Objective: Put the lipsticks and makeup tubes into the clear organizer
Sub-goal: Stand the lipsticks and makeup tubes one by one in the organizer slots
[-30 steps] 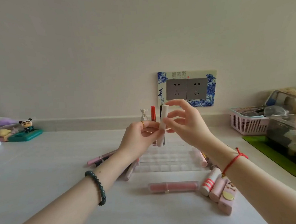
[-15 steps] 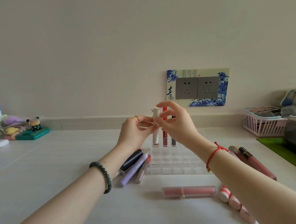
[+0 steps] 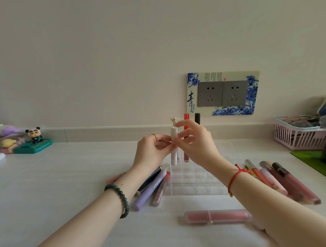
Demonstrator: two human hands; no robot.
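Both forearms are extended from the lower corners toward the frame's centre. The left hand (image 3: 152, 151) and right hand (image 3: 196, 146) are brought together there, fingertips pinched closed. A beaded bracelet is worn on the left wrist, a red cord on the right.

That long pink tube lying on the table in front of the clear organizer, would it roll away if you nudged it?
Probably: the pink tube looks round and lies on its side on the smooth table. It seems rigid and light. A small stud at its middle might stop it rolling.
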